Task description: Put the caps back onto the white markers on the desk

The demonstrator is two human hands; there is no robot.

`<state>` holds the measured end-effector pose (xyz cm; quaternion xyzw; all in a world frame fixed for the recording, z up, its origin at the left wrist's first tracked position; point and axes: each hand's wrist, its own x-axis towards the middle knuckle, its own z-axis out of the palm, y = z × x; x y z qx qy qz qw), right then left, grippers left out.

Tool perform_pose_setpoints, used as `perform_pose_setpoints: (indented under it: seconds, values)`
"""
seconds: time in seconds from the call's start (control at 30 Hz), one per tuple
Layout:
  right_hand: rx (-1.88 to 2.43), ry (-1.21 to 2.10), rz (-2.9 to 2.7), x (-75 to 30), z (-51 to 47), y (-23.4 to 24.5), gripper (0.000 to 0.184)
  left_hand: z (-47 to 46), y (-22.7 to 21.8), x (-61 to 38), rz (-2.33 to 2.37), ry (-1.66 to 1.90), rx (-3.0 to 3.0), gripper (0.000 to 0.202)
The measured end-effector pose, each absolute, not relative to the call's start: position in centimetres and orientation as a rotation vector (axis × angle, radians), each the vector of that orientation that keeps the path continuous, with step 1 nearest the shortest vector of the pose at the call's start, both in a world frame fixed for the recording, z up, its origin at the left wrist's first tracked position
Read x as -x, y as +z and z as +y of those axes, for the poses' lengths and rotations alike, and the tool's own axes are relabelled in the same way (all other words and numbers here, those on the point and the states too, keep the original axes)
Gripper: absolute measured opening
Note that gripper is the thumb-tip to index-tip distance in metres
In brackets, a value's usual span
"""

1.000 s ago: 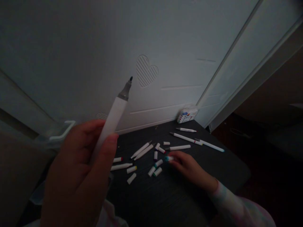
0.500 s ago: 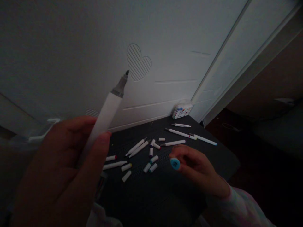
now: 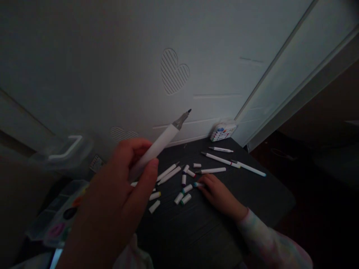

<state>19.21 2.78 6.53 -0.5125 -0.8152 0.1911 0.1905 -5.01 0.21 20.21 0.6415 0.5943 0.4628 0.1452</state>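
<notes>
My left hand (image 3: 112,213) is raised close to the camera, closed round a white marker (image 3: 159,144). The marker is uncapped, its dark tip pointing up and to the right. My right hand (image 3: 218,194), in a pale sleeve, is down on the dark table (image 3: 202,235). Its fingertips are closed on a blue-ended cap (image 3: 196,184) that rests on the tabletop. Several white markers (image 3: 220,160) and loose caps (image 3: 182,196) lie scattered just left of and beyond that hand.
A small box of coloured markers (image 3: 223,132) stands at the table's back edge against a white panel with a ribbed heart (image 3: 174,71). A clear plastic container (image 3: 60,153) and a tray with coloured wells (image 3: 56,216) sit at the left. The scene is very dim.
My right hand, which had lifted the blue cap off the table, has come back down to the tabletop with it. My left hand tilted the marker further to the right.
</notes>
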Motion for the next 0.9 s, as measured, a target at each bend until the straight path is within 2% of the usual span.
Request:
perform_pose_setpoints:
  seconds: [0.13, 0.37, 0.47, 0.63, 0.8, 0.9]
  values:
    - [1.383, 0.409, -2.365, -18.2, 2.6, 6.4, 0.039, 0.6, 20.6, 5.1, 1.656, 1.195, -2.064, 0.021]
    - [1.309, 0.307, -2.509, -17.3, 3.2, 6.5, 0.025, 0.8, 20.5, 5.0, 1.657, 1.189, -2.159, 0.022]
    - [1.281, 0.431, -2.402, -17.4, 3.5, 6.4, 0.021, 0.6, 20.6, 5.2, 1.711, 1.178, -2.133, 0.021]
    - [1.037, 0.825, -1.997, -17.4, 2.5, 8.6, 0.017, 0.6, 20.6, 5.2, 1.718, 1.204, -2.132, 0.021]
    - [0.81, 0.967, -1.858, -16.4, 1.3, 11.8, 0.019, 0.7, 20.5, 5.0, 1.707, 1.188, -2.162, 0.02]
    - [0.82, 1.041, -1.832, -16.3, 1.6, 12.2, 0.017, 0.7, 20.4, 4.9, 1.671, 1.189, -2.173, 0.02]
